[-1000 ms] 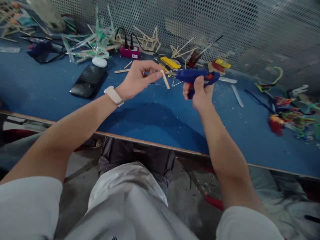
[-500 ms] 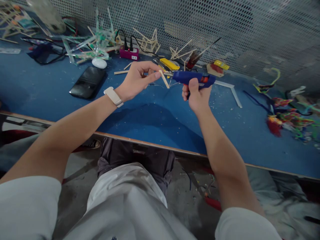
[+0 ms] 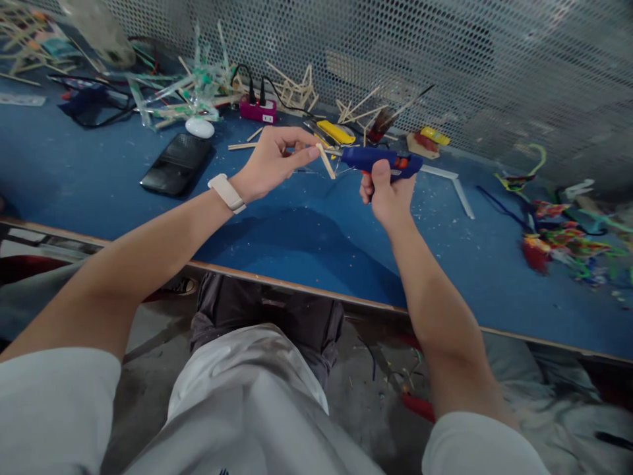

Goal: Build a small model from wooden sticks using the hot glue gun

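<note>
while left grip (image 3: 277, 160) pinches wooden stick (image 3: 326, 162), right grip (image 3: 391, 196) holds glue gun (image 3: 368, 158).

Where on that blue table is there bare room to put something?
Nearly bare: the stretch between left hand, right hand and the table's near edge; also left of the black phone. Crowded: the back, with stick structures and purple power block, and the right end, with a colourful tangle.

Short-sleeved whitish shirt (image 3: 252, 402), dark trousers (image 3: 217, 313), broad pale wristband (image 3: 227, 192)
</note>
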The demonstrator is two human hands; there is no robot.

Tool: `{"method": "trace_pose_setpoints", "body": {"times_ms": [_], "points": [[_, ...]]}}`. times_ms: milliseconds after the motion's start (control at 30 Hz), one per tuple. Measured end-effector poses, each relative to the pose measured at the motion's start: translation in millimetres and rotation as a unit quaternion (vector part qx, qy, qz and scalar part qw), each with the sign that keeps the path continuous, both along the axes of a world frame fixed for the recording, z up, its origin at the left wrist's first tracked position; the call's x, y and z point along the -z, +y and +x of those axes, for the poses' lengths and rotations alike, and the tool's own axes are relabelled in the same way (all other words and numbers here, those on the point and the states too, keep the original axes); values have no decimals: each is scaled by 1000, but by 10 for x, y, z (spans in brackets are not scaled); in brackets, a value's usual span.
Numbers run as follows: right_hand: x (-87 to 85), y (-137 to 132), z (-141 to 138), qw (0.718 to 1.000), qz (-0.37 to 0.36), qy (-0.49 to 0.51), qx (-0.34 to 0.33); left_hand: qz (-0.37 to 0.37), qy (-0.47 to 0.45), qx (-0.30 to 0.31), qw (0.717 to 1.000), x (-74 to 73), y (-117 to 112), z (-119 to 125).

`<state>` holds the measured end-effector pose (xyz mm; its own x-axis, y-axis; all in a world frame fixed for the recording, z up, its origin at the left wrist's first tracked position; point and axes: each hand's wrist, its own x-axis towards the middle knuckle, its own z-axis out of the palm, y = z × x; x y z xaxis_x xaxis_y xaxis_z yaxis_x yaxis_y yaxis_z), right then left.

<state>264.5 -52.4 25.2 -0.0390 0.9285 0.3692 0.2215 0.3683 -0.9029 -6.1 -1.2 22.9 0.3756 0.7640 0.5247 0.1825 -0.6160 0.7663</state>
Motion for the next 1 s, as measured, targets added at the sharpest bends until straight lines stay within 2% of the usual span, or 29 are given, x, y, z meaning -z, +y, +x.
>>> {"method": "trace_pose_setpoints", "body": {"times_ms": [133,300,400,533,733,1000], "points": [[4,3,7,1000,11,-9,13,23,53,-15,998,51,49,-17],[36,17,38,999,27,2,23,2,74,-7,997,56,78,-26],[34,14,38,1000,23,0,17,-8,56,-10,998,35,54,-17],[18,5,19,999,24,-19,41,-8,15,-6,1000,10,13,-7],[39,30,26,999,38,-10,30,-35,-67,48,996,-16,7,-1],[135,111,58,997,74,8,26,-10,-94,59,994,42,95,41]]}}
